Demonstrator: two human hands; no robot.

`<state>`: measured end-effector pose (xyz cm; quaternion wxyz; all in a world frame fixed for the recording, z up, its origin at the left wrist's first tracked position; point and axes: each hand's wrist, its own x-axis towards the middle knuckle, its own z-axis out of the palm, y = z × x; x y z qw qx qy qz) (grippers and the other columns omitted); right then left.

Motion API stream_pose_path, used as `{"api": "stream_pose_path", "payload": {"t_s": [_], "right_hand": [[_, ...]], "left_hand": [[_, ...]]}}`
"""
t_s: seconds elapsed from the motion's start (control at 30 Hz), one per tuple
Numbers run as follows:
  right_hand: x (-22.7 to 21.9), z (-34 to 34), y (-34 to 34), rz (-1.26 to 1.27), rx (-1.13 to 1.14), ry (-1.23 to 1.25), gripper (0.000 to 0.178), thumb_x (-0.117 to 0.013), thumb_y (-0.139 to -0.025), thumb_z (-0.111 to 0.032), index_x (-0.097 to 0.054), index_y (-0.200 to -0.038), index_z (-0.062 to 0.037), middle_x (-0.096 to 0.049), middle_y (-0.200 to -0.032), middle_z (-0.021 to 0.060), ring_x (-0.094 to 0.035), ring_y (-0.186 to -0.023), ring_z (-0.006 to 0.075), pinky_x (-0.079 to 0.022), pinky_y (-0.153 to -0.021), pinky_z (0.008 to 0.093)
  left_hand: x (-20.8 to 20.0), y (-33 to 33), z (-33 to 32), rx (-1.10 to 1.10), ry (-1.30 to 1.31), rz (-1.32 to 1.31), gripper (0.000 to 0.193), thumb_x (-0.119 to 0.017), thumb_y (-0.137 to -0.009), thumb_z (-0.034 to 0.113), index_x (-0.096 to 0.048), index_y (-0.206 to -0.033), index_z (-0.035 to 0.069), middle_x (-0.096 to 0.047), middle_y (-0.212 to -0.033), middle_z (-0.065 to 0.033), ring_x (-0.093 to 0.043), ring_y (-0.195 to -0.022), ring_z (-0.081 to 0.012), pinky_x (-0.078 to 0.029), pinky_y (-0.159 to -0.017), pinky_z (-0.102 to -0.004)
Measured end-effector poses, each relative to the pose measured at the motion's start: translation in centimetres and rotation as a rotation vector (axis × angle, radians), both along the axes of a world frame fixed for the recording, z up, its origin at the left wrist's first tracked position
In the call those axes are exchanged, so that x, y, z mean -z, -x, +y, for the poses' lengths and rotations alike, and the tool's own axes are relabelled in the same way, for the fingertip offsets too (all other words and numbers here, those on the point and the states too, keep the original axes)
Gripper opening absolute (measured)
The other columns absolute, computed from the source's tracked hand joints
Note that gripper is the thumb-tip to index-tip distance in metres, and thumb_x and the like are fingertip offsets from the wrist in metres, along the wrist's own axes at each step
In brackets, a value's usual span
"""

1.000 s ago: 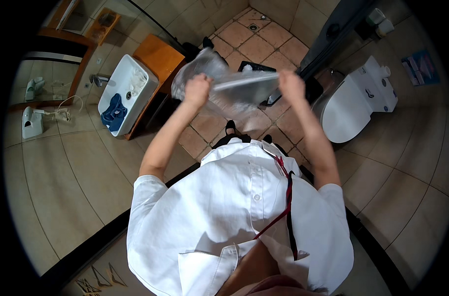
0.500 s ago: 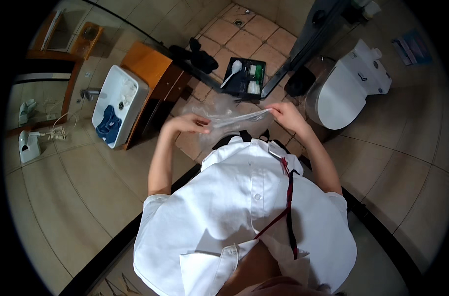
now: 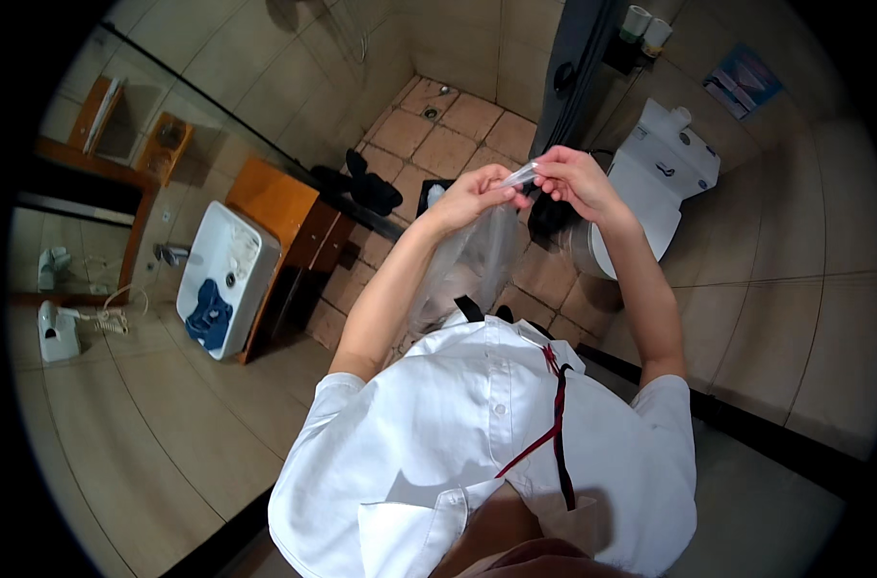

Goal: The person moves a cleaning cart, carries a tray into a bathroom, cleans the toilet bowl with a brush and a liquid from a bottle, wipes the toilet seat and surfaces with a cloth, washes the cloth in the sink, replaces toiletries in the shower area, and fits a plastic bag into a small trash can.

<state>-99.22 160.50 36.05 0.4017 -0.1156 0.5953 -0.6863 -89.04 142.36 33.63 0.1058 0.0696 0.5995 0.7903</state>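
Note:
A clear plastic bag [image 3: 479, 255] hangs in front of my body, its upper edge gathered between my hands. My left hand [image 3: 477, 196] is closed round the gathered plastic. Close beside it, my right hand [image 3: 575, 181] pinches the end of the bag's edge between thumb and fingers. Both arms reach forward, well above the tiled floor. Behind my left hand, a black tray [image 3: 431, 196] on the floor is mostly hidden, with a bit of something white showing in it.
At left, a white washbasin [image 3: 248, 289] with a blue cloth [image 3: 209, 316] in it sits on a wooden cabinet [image 3: 299, 217]. A white toilet [image 3: 650, 217] stands at right. Dark slippers [image 3: 371, 188] lie by the shower threshold. A hair dryer [image 3: 59, 330] hangs on the left wall.
My hands have risen and come together, and the bag's edge, stretched wide between them before, is now bunched up. The bag hangs down lower. My view has shifted, and the tray is now mostly covered.

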Motion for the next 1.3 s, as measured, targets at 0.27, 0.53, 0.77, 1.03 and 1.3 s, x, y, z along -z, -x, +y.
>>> {"api": "stream_pose_path", "payload": {"t_s": [0.27, 0.53, 0.77, 1.03, 1.3], "right_hand": [[2.6, 2.8, -2.2, -0.201, 0.125, 0.262, 0.012, -0.06, -0.082, -0.013, -0.056, -0.087, -0.0035, -0.061, -0.077, 0.0044, -0.057, -0.066, 0.0078, -0.048, -0.06, 0.0187], [2.9, -0.8, -8.7, -0.357, 0.35, 0.429, 0.009, -0.059, -0.083, -0.01, -0.056, -0.087, -0.0028, -0.061, -0.078, 0.0055, -0.059, -0.07, 0.0108, -0.05, -0.063, 0.0207], [1.3, -1.4, -5.7, 0.213, 0.209, 0.2, 0.023, -0.058, -0.075, -0.005, -0.056, -0.097, -0.0016, -0.053, -0.065, -0.0013, -0.049, -0.053, 0.0053, -0.038, -0.047, 0.0181], [0.1, -2.8, -4.9, 0.326, -0.389, 0.088, 0.019, -0.055, -0.073, -0.007, -0.062, -0.09, -0.002, -0.054, -0.058, -0.0007, -0.05, -0.049, 0.0058, -0.038, -0.045, 0.018], [1.5, -4.7, -9.4, 0.069, 0.073, 0.242, 0.011, -0.058, -0.075, -0.007, -0.062, -0.084, -0.001, -0.055, -0.062, 0.0006, -0.049, -0.049, 0.005, -0.039, -0.045, 0.0179]], "left_hand": [[-2.7, -2.0, -2.0, 0.177, 0.35, 0.174, 0.012, -0.057, -0.084, 0.008, -0.059, -0.095, 0.005, -0.056, -0.08, -0.0019, -0.053, -0.069, -0.0109, -0.042, -0.059, -0.0243], [-2.2, -3.7, -2.1, -0.496, 0.909, 0.491, 0.017, -0.056, -0.079, -0.003, -0.062, -0.093, 0.003, -0.053, -0.089, -0.0066, -0.056, -0.084, -0.0171, -0.044, -0.072, -0.0272], [-1.6, -4.2, -0.5, -0.17, -0.005, 0.023, 0.014, -0.063, -0.08, 0.01, -0.063, -0.092, 0.004, -0.045, -0.109, -0.0027, -0.051, -0.097, -0.0134, -0.039, -0.085, -0.0288], [-4.9, -3.5, -3.2, 0.14, 0.296, -0.019, 0.009, -0.065, -0.078, 0.009, -0.062, -0.084, 0.005, -0.049, -0.111, -0.0019, -0.051, -0.088, -0.0088, -0.04, -0.079, -0.0234], [-2.3, -3.9, -1.6, -0.549, 0.261, 0.223, 0.013, -0.054, -0.08, -0.003, -0.055, -0.093, 0.001, -0.061, -0.085, -0.0044, -0.057, -0.079, -0.0086, -0.044, -0.071, -0.0195]]}}
